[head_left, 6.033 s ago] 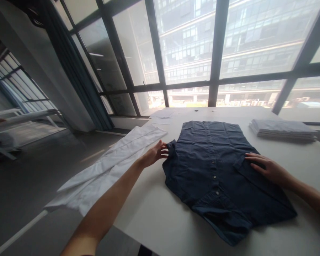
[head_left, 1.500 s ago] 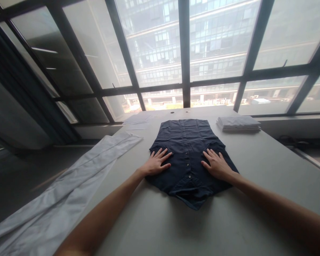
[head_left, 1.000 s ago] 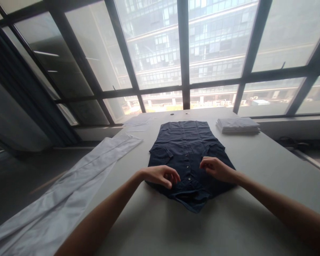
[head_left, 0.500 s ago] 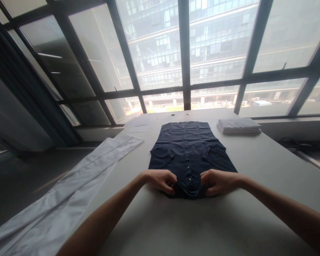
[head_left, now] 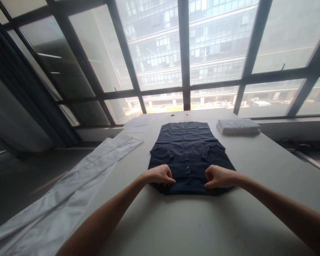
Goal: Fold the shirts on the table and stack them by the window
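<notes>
A dark navy button-up shirt (head_left: 188, 142) lies flat on the white table (head_left: 192, 227), its row of buttons running down the middle. The edge nearest me is turned up into a narrow fold across the front. My left hand (head_left: 161, 175) is closed on the left part of that fold, thumb and fingers pinched together. On the right part, my right hand (head_left: 220, 176) grips the same fold in a pinch. Both sleeves are tucked in at the sides, their cuffs pointing inward. The cloth inside my fingers is mostly hidden.
Folded white cloths (head_left: 238, 126) form a stack at the back right. Long white fabric (head_left: 96, 170) hangs over the table's left edge. Sheets of paper (head_left: 137, 122) lie at the back left. Large windows (head_left: 160, 46) stand behind the table.
Both hands have moved slightly away from me and apart. The shirt's near edge, which sagged in the middle, is now folded over in a straight band, and the lowest button is covered.
</notes>
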Action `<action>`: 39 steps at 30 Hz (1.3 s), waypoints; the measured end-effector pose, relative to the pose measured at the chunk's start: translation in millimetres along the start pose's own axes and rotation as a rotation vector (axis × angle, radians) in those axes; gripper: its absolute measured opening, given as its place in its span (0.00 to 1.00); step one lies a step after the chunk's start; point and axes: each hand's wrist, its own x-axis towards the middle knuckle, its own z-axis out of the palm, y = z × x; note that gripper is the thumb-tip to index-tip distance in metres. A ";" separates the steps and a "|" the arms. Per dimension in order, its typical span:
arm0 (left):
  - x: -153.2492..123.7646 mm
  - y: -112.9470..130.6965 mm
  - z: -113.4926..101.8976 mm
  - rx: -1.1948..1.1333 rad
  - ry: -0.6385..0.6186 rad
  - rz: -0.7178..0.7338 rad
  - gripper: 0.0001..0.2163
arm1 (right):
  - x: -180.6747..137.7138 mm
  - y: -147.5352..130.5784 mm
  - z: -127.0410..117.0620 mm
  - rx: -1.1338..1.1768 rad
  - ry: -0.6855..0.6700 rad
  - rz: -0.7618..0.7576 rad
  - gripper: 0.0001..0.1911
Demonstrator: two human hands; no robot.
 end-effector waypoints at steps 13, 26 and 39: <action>18.6 22.2 53.2 0.263 0.419 0.765 0.25 | -0.3 -41.3 37.4 -0.112 0.741 -0.411 0.17; 27.2 11.1 60.4 0.258 0.486 0.624 0.29 | 19.8 -8.7 91.3 -0.518 0.559 -0.108 0.46; 9.4 19.2 47.3 0.351 0.148 0.794 0.28 | 22.7 -7.2 97.1 -0.387 0.661 0.005 0.49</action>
